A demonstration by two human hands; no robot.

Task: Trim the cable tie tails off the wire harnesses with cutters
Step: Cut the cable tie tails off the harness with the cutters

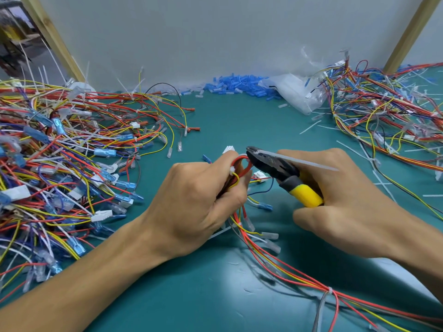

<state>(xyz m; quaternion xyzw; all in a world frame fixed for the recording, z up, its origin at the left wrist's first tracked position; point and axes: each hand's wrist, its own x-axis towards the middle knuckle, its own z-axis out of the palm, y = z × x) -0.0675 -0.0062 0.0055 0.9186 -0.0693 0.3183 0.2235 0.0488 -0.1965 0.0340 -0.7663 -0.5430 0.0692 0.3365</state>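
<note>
Near the middle of the green mat [227,116], the left hand [191,207] grips a wire harness [242,164], its red loop poking out above the thumb. The right hand [340,200] is wrapped round the yellow rubbery handles of the cutters [275,166]. Their dark jaws meet the loop where a flat white cable tie tail [311,162] starts, possibly already biting it. A crumpled clear bag [294,97] lies at the far edge.

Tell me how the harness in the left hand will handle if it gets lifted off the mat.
Probably floppy: the harness trails from the left hand in loose curves across the mat. Likely light, being only thin wires with small connectors. It may snag: loose ends splay out beyond the cable tie.
</note>
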